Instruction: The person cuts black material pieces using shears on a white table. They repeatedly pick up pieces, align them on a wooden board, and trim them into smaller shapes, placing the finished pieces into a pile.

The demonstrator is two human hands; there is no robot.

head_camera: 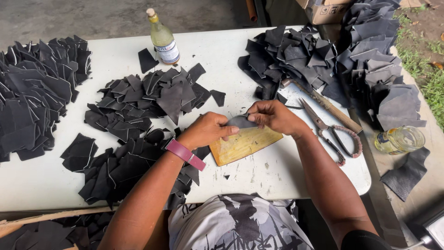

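Leather scraps (39,92) lie in a black heap at the far left of the white desk (277,173), with more piles (143,99) toward the middle and a glass bottle (163,39) behind them. The left hand (206,130), with a pink wristband (185,154), pinches the left edge of a small dark leather piece (241,122); the right hand (273,116) pinches its right edge. The piece is held just above a yellowish board (244,144). It seems the piece is being positioned or flattened; placing it would need both grips to lower evenly. To the right lie scissors (330,132), a knife-like tool (323,104), a jar (400,140) and another heap (296,55).
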